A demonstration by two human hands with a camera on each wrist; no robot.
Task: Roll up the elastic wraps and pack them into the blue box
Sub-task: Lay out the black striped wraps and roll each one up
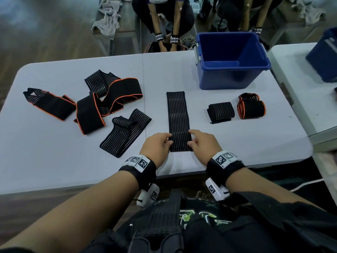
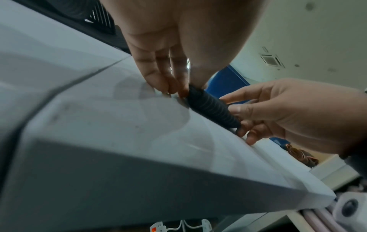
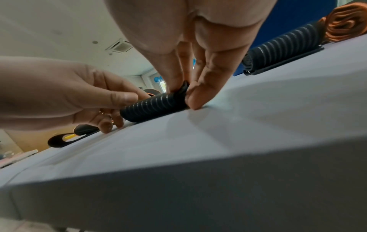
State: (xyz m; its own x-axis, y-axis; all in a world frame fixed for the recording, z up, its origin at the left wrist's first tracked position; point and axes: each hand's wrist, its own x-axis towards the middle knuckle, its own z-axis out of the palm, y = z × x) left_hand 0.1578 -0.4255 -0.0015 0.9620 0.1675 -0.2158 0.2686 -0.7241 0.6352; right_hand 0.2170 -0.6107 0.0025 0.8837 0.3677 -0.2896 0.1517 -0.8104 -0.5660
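A black striped elastic wrap [image 1: 177, 114] lies stretched away from me on the white table [image 1: 54, 161]. Its near end is curled into a small roll [image 2: 213, 108] [image 3: 152, 108]. My left hand [image 1: 158, 146] pinches the roll's left end and my right hand [image 1: 202, 143] pinches its right end. The blue box [image 1: 231, 61] stands at the far right and looks to have no wraps in it. Two rolled wraps lie in front of it: a striped one [image 1: 221, 111] and an orange-edged one [image 1: 251, 106].
Several loose wraps lie on the left: an orange-edged tangle [image 1: 102, 103] and a striped one [image 1: 125, 132]. A second table [image 1: 299, 92] with another blue bin [image 1: 324, 57] stands to the right. People crouch beyond the far edge.
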